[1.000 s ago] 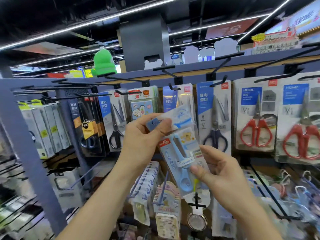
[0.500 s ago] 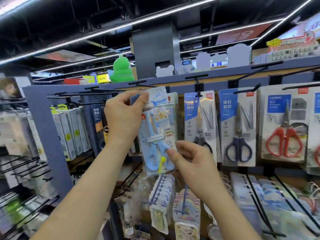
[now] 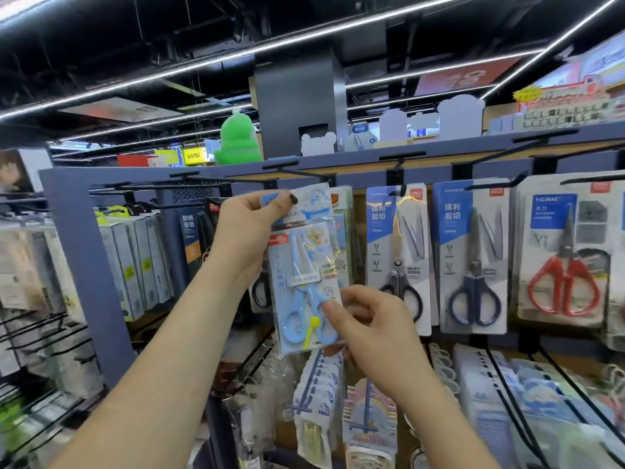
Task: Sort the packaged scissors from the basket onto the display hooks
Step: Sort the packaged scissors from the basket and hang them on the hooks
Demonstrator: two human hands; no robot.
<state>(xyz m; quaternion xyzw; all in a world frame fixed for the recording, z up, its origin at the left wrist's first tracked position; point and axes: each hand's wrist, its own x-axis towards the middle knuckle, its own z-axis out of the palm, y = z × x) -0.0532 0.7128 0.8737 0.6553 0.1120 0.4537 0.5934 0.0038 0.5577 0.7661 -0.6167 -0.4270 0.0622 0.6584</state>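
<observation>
A clear pack of light-blue children's scissors (image 3: pixel 306 282) hangs upright in front of the display rack. My left hand (image 3: pixel 252 231) pinches its top header, where the tip of a black hook (image 3: pixel 293 199) pokes through the hanging hole. My right hand (image 3: pixel 365 328) grips the pack's lower right corner between thumb and fingers. Similar cartoon-printed packs (image 3: pixel 341 214) hang right behind it on the same hook. The basket is out of view.
Blue-card scissors packs (image 3: pixel 397 258) (image 3: pixel 471 258) and red-handled scissors (image 3: pixel 563 255) hang to the right. Black hook arms (image 3: pixel 189 187) jut out at upper left. Lower hooks (image 3: pixel 318 397) carry small packets. A blue rack post (image 3: pixel 88 265) stands at left.
Both hands have lifted the blue scissors pack from chest height up to the top hook row, and its hanging hole now sits over the hook tip.
</observation>
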